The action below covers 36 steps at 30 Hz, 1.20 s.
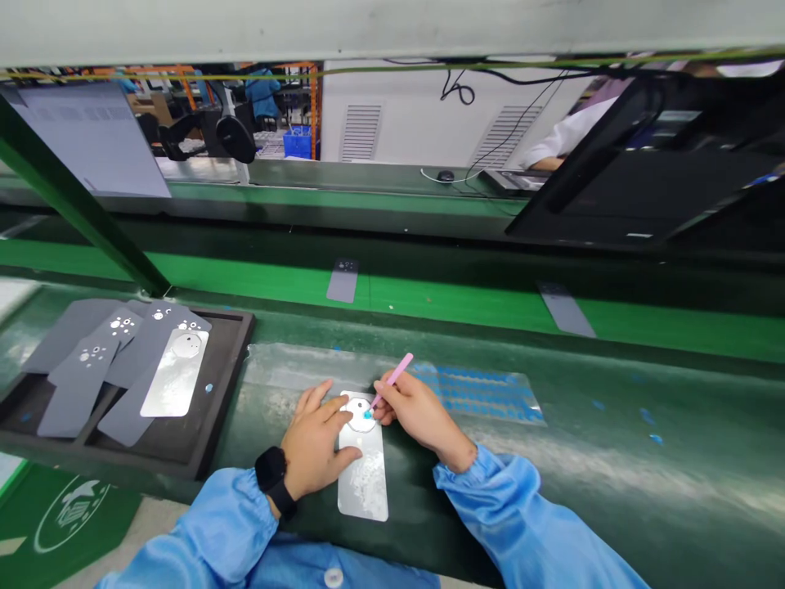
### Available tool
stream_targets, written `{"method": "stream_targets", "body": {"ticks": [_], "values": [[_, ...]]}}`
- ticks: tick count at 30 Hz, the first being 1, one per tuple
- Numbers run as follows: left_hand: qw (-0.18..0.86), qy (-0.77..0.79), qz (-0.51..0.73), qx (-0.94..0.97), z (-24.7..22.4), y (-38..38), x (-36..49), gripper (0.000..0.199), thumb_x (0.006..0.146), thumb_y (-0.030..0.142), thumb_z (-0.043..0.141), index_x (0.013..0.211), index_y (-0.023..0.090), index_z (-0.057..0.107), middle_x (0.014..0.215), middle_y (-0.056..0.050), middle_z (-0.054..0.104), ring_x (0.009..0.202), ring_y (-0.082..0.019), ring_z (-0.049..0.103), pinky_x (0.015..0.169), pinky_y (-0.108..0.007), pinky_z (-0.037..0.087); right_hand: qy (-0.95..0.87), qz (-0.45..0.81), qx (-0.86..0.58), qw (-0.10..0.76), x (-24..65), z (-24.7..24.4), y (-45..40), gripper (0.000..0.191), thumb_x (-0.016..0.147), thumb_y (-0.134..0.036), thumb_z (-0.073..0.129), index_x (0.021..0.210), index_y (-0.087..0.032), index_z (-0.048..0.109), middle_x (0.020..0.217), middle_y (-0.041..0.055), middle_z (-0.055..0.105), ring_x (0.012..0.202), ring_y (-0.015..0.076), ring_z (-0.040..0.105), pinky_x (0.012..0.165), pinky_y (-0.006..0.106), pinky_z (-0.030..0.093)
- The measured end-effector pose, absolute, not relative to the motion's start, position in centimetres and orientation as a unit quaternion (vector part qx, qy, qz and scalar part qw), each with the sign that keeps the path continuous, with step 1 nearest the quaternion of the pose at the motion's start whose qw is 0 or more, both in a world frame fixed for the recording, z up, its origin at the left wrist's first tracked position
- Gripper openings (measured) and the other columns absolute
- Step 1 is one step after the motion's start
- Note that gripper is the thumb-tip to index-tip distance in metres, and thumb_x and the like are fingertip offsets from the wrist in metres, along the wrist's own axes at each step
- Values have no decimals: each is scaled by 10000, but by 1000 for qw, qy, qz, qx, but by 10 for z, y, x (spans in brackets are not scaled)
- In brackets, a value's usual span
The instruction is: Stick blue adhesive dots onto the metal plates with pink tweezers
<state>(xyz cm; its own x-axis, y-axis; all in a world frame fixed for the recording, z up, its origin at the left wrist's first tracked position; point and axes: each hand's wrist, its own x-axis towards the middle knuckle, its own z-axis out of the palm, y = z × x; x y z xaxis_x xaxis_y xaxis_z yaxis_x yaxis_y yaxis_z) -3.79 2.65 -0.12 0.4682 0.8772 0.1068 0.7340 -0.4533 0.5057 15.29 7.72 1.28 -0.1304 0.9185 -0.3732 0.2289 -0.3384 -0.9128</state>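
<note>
A silver phone-shaped panel (363,483) lies flat on the green bench in front of me, with a round camera-area outline at its top. My left hand (319,438), wearing a black watch, rests with fingers apart over the panel's left side, fingertips and thumb touching its surface. Held in the fingers of my right hand (423,409) are pink tweezers (400,370), slanting down to the left. A small bright blue piece (367,415) sits by the round outline, close to my right fingertips; whether the tips grip it is hidden.
At left, a black tray (226,384) holds several grey sheets (86,368) and another silver panel (175,376). A clear sheet with blue stickers (478,393) lies right of my hands. Grey sheets (342,281) lie on the green belt (429,296) beyond. A co-worker's sleeve (567,135) shows behind.
</note>
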Motion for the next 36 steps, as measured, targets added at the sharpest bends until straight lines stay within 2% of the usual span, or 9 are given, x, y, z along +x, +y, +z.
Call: {"method": "stream_targets", "body": {"ticks": [8,17,27,36], "values": [[204,483,186,831,-2,26,-38,383,730,343,718,1090,232,646,1275,-83,599,1317,-357,375,1080,-601,271,-522,550,-591,274,159,8,78,199,804,-368,555,713,-199,504,535,-23,635,418,111,592,426,212,472],[192,483,185,834,-4,26,-38,402,720,356,735,1085,218,636,1259,-78,609,1313,-346,382,1076,-602,279,-512,539,-600,295,156,8,75,191,784,-377,541,718,-200,512,540,-26,633,418,114,591,430,219,475],[187,487,179,834,-2,25,-38,402,718,357,741,1079,216,636,1255,-73,611,1313,-341,377,1075,-592,273,-508,537,-610,287,154,13,73,136,794,-293,540,697,-202,517,528,-31,626,419,113,588,435,215,481],[182,490,162,837,0,25,-38,376,735,355,723,1073,220,630,1270,-69,598,1327,-339,338,1072,-570,224,-524,525,-613,272,153,17,72,127,821,-258,514,705,-206,515,535,-30,623,436,117,591,446,214,475]]}}
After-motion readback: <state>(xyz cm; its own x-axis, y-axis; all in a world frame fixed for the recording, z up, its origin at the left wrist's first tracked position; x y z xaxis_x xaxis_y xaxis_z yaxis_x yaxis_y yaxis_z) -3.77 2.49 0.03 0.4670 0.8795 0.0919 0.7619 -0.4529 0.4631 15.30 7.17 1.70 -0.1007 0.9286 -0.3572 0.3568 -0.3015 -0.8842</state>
